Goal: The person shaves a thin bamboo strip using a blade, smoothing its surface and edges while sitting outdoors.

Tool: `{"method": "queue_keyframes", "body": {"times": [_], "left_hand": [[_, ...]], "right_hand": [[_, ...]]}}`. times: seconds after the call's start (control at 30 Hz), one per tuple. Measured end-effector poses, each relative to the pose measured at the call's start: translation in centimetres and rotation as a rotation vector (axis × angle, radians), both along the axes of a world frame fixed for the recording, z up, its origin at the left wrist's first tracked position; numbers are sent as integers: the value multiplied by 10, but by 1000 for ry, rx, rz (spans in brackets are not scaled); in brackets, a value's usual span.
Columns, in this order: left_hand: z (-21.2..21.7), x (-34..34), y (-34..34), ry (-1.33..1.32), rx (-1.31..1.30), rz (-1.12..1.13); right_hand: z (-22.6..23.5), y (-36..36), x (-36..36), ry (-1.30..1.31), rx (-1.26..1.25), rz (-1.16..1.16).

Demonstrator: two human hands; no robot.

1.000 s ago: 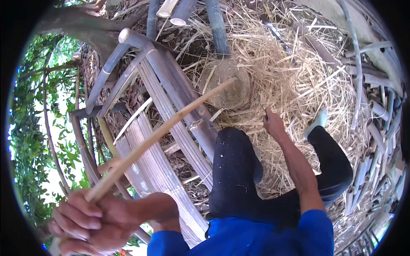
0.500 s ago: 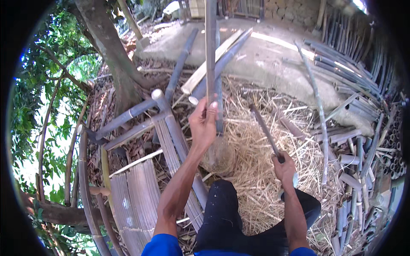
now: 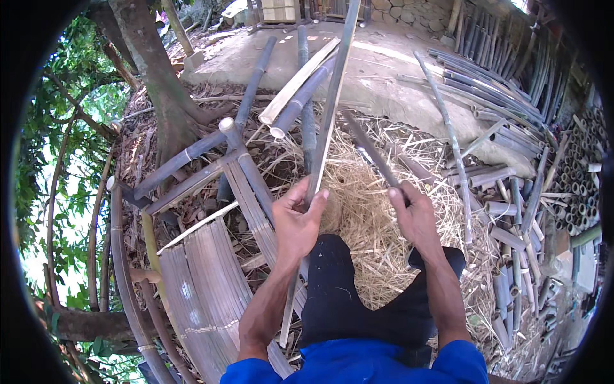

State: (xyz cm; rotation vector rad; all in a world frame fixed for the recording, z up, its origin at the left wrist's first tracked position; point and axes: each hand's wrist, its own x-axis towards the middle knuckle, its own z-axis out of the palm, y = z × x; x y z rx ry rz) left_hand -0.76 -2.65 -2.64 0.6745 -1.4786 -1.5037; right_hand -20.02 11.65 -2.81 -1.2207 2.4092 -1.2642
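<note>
My left hand (image 3: pixel 297 224) is closed around a long split bamboo strip (image 3: pixel 332 109). The strip slants upward and away to the top of the view, and its lower end passes beside my left forearm. In my right hand (image 3: pixel 416 217) is the handle of a machete (image 3: pixel 369 151); its dark blade points away and to the left, just right of the strip. Blade and strip appear apart. Below them lies a heap of pale bamboo shavings (image 3: pixel 377 237). A round wooden block (image 3: pixel 331 214), partly hidden by my left hand, stands in front of my knees.
On the left is a bamboo bench-like frame (image 3: pixel 208 275) with slats. Bamboo poles (image 3: pixel 302 99) lean over a concrete ledge (image 3: pixel 384 70) ahead. Cut bamboo pieces (image 3: pixel 508 211) and stacked tubes (image 3: pixel 579 185) fill the right side. A tree trunk (image 3: pixel 153 70) rises at the far left.
My left hand has come lower and nearer, and the strip now tilts to the right with its lower end by my forearm. My right hand has lifted the machete slightly toward the strip.
</note>
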Motion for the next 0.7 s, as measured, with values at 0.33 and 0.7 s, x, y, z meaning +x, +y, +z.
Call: {"method": "queue_keyframes", "body": {"times": [0.33,0.7], "left_hand": [[-4,27,28,-139,-52,-124],[-29,52,62,-163,117,-186]], "right_hand": [[26,-6,34,396,132,238],[32,-10,-43,342,192,24]]}}
